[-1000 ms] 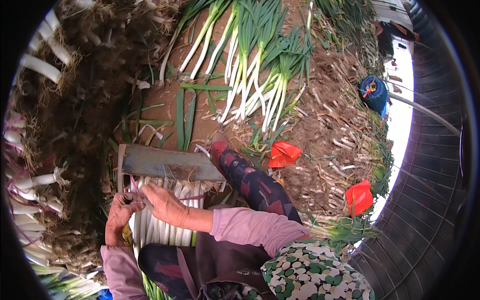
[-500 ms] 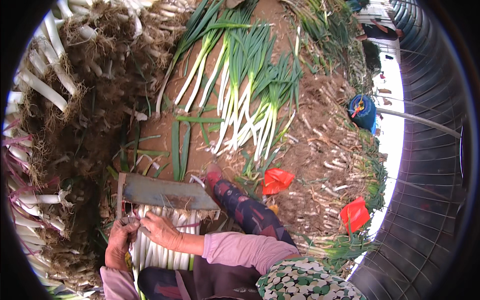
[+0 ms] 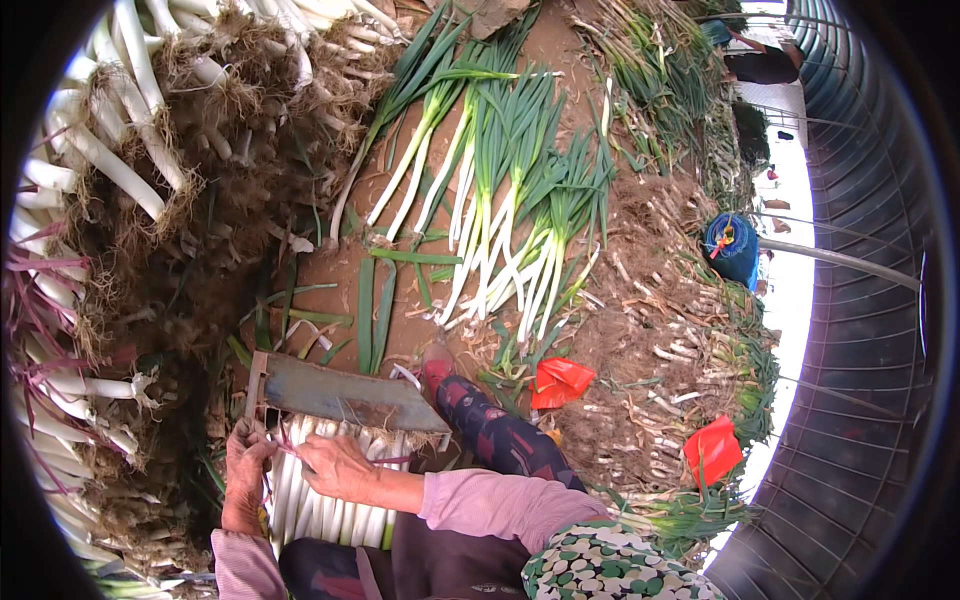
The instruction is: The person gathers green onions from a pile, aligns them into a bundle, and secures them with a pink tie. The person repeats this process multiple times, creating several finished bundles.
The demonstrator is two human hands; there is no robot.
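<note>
Below a grey metal plate [image 3: 345,390] lies a packed row of white leek stalks [image 3: 320,512], root ends toward the plate. A thin purple tie [image 3: 392,461] runs across the stalks. My left hand [image 3: 246,465] is closed at the left edge of the bundle, fingertips pinching one end of the tie. My right hand [image 3: 338,468] reaches over the stalks, its fingers pinched on the tie a short way to the right. A short stretch of the tie shows between the hands. The fingertips' exact grip is small and partly hidden.
Stacked leeks with shaggy roots [image 3: 230,90] rise on the left. Loose green leeks [image 3: 490,200] lie on the soil ahead. Two red plastic pieces [image 3: 561,383] and a blue roll [image 3: 731,247] are on the right. My shoe [image 3: 436,365] stands beside the plate.
My hands have drawn slightly apart, and the tie now shows stretched between them. The whole view has shifted a little, so the scene sits further right and lower.
</note>
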